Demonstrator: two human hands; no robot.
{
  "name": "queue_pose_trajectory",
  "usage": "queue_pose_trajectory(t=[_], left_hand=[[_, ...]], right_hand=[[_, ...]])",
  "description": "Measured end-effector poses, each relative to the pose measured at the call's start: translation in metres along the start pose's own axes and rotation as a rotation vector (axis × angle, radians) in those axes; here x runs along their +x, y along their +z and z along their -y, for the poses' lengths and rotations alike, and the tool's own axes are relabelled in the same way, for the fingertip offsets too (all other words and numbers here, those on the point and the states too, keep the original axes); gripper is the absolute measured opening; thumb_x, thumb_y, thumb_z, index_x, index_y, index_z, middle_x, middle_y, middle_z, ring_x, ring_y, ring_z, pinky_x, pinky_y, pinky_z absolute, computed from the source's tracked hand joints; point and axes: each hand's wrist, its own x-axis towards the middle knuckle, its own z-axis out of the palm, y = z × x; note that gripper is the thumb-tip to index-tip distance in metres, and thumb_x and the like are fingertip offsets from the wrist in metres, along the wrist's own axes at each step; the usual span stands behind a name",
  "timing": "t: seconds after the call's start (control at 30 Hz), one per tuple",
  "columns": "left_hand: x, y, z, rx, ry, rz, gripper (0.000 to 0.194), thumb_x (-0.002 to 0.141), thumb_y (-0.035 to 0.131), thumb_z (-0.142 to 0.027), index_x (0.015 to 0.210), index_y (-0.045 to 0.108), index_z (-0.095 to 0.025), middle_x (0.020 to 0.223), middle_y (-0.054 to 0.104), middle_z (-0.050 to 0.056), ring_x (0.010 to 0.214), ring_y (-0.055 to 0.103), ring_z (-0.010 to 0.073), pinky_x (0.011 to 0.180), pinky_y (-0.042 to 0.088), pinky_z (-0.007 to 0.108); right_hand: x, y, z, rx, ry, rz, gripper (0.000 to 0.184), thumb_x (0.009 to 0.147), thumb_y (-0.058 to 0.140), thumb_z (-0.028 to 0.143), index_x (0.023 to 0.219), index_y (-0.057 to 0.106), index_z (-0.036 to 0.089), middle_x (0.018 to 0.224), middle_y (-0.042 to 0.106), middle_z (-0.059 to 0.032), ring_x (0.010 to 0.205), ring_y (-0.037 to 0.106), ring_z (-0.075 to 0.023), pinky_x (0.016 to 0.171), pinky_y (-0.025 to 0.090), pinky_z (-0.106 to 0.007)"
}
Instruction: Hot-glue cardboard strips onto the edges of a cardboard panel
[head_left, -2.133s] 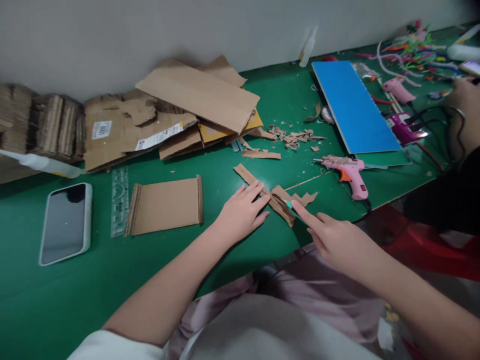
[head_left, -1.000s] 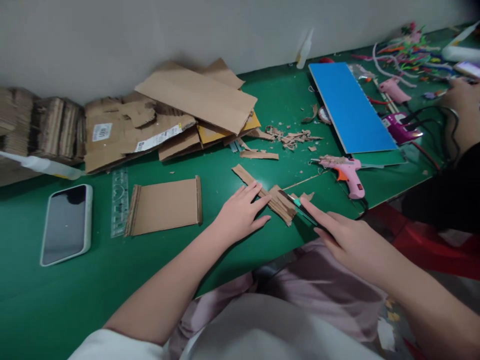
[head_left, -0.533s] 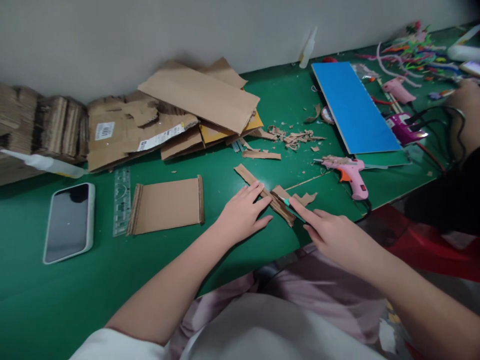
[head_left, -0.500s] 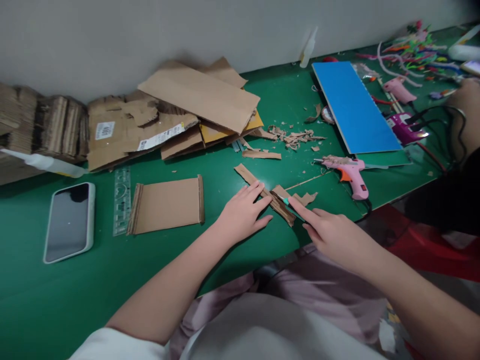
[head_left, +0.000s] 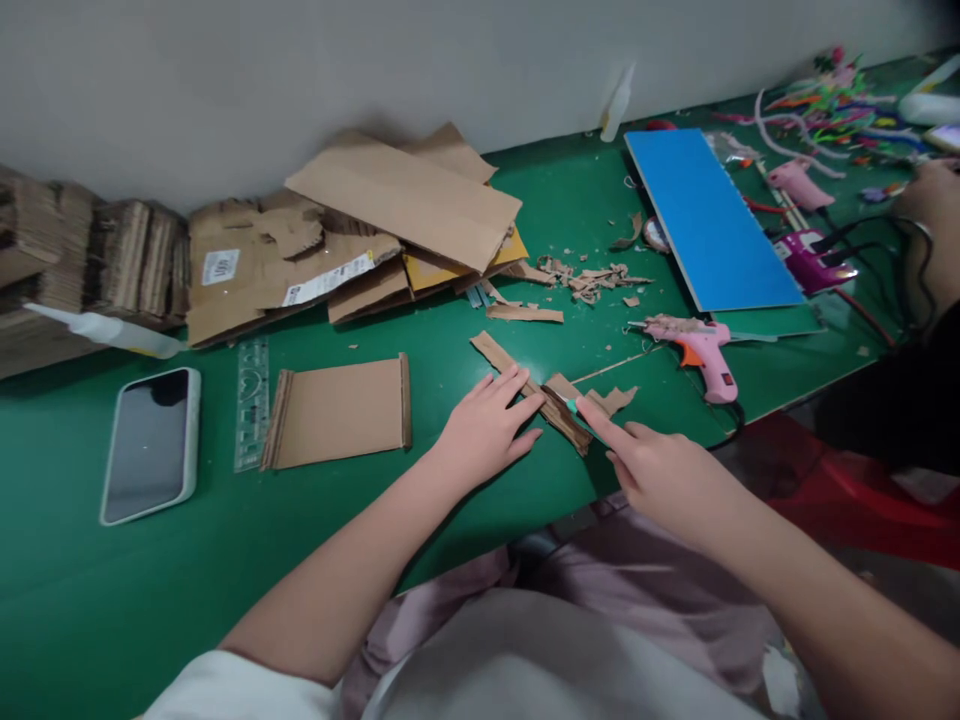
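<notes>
My left hand point(head_left: 484, 430) lies flat with fingers spread, pressing down a long narrow strip of corrugated cardboard point(head_left: 501, 357) on the green table point(head_left: 315, 540). My right hand point(head_left: 660, 475) grips a green-handled craft knife point(head_left: 576, 408), index finger stretched along its back, the blade set against the strip just right of my left fingertips. Small cardboard offcuts point(head_left: 615, 398) lie beside the blade.
A cut cardboard panel point(head_left: 341, 410), a clear ruler point(head_left: 251, 402) and a phone point(head_left: 150, 445) lie to the left. Flattened boxes point(head_left: 337, 240) are piled by the wall. A pink glue gun point(head_left: 697, 350) and blue board point(head_left: 709, 215) sit right, near another person's hand point(head_left: 930, 195).
The knife slid back and forth along the strip: drawn toward me a second ago, now pushed forward again against the cardboard. My left hand stayed pressed in place.
</notes>
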Motion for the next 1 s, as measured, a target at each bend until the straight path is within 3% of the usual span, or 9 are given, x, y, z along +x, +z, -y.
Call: queue_pose_trajectory(t=[0.23,0.47,0.67,0.77,1.0], left_hand=[[0.0,0.001,0.0,0.004,0.003,-0.004,0.039,0.087,0.048,-0.037,0.122,0.05,-0.021,0.137,0.043,0.013,0.131,0.035,0.0253,0.106,0.032,0.045],[0.0,0.0,0.002,-0.001,0.012,-0.005,0.038,0.087,0.048,-0.036,0.121,0.051,-0.02,0.136,0.043,0.014,0.13,0.036,0.0258,0.105,0.033,0.046],[0.0,0.0,0.002,-0.02,0.017,-0.013,0.039,0.086,0.049,-0.036,0.122,0.051,-0.019,0.136,0.044,0.014,0.13,0.036,0.0259,0.106,0.033,0.046],[0.0,0.0,0.001,-0.024,0.012,-0.008,0.04,0.086,0.049,-0.036,0.122,0.051,-0.02,0.136,0.043,0.014,0.13,0.035,0.0258,0.106,0.032,0.046],[-0.001,0.001,0.001,-0.013,0.017,-0.014,0.04,0.086,0.049,-0.036,0.121,0.051,-0.019,0.136,0.044,0.015,0.13,0.036,0.0258,0.106,0.032,0.045]], right_hand=[[-0.004,0.003,0.0,-0.039,0.003,-0.006,0.069,0.083,0.039,0.015,0.145,0.011,0.027,0.078,0.061,-0.0037,0.054,0.059,-0.0166,0.044,0.012,-0.028],[-0.009,0.011,-0.002,-0.087,-0.009,-0.097,0.07,0.08,0.039,0.012,0.145,0.013,0.024,0.072,0.058,-0.002,0.046,0.056,-0.015,0.042,0.012,-0.028],[-0.012,0.02,-0.014,0.1,-0.066,-0.192,0.063,0.085,0.036,0.016,0.144,0.015,0.027,0.075,0.059,-0.0017,0.055,0.058,-0.0146,0.046,0.03,-0.024],[-0.01,0.017,-0.017,0.177,-0.058,-0.222,0.062,0.088,0.034,0.018,0.144,0.011,0.027,0.078,0.06,-0.0028,0.062,0.06,-0.0159,0.049,0.034,-0.023],[-0.006,0.011,-0.009,0.057,-0.047,-0.13,0.065,0.085,0.036,0.016,0.144,0.013,0.028,0.074,0.058,-0.0006,0.05,0.056,-0.0147,0.044,0.022,-0.026]])
